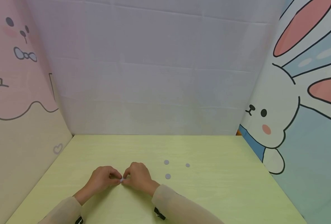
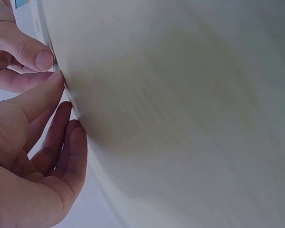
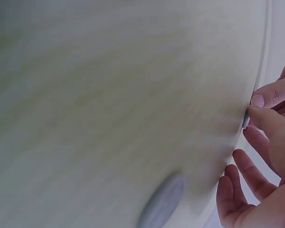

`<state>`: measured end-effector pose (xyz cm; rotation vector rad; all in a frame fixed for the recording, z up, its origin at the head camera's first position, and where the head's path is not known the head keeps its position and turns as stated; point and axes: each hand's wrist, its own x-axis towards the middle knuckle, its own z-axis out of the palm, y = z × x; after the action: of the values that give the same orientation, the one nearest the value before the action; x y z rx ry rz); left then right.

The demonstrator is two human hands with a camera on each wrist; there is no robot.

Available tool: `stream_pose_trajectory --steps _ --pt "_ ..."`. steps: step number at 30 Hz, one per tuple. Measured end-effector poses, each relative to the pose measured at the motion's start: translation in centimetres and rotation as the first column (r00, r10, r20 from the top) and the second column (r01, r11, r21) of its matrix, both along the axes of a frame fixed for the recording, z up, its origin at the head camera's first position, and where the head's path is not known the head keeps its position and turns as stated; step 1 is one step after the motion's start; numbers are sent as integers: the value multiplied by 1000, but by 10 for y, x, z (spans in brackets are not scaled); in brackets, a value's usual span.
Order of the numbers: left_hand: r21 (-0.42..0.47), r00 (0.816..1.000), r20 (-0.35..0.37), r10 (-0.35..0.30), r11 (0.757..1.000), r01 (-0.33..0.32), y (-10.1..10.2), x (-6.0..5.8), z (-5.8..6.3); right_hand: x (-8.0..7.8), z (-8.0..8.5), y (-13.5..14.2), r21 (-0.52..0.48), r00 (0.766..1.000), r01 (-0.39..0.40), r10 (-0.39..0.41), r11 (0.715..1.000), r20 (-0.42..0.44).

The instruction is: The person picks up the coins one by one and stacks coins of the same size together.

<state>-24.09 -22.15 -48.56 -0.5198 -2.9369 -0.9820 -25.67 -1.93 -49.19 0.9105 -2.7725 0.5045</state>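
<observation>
At the left of the table, my left hand (image 1: 105, 178) and right hand (image 1: 138, 177) meet fingertip to fingertip. Between them they pinch a small pale grey disc (image 1: 122, 180), mostly hidden by the fingers. Its thin grey edge (image 3: 246, 119) shows in the right wrist view, close against the tabletop. Three more flat grey discs lie to the right of my right hand: one at the back (image 1: 166, 162), one nearer (image 1: 168, 176) and a smaller one farther right (image 1: 187, 165). Seen from the left wrist, my left hand (image 2: 38, 156) has its other fingers loosely bent.
The pale yellow-green table (image 1: 224, 189) runs back to a whitish cloth wall (image 1: 154, 71). Printed panels stand at both sides, a pink and cream one (image 1: 20, 130) on the left and a rabbit one (image 1: 316, 149) on the right.
</observation>
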Motion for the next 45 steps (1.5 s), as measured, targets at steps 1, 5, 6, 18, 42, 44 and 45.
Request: stream_pose_trajectory --steps 1,5,6,18,42,44,45 --pt "1 1000 2 -3 1000 3 0 0 0 0 0 0 1 1000 2 -2 1000 4" --pt "1 1000 1 -19 1000 19 -1 1 -1 2 1 2 2 1000 -7 7 1000 9" --pt "1 1000 1 -21 1000 21 -1 1 -1 3 2 2 4 1000 -9 9 1000 9" --pt "28 1000 22 -10 1000 9 0 3 3 7 8 9 -40 999 -19 21 999 46" --pt "-5 1000 -5 4 1000 -4 0 5 3 10 9 4 -51 1000 -12 13 999 21" --pt "-3 1000 -16 -8 1000 8 -1 5 3 10 9 5 -49 1000 -8 9 999 26" --pt "-2 1000 -21 -15 1000 15 -1 5 3 11 10 5 -47 1000 -7 8 999 30"
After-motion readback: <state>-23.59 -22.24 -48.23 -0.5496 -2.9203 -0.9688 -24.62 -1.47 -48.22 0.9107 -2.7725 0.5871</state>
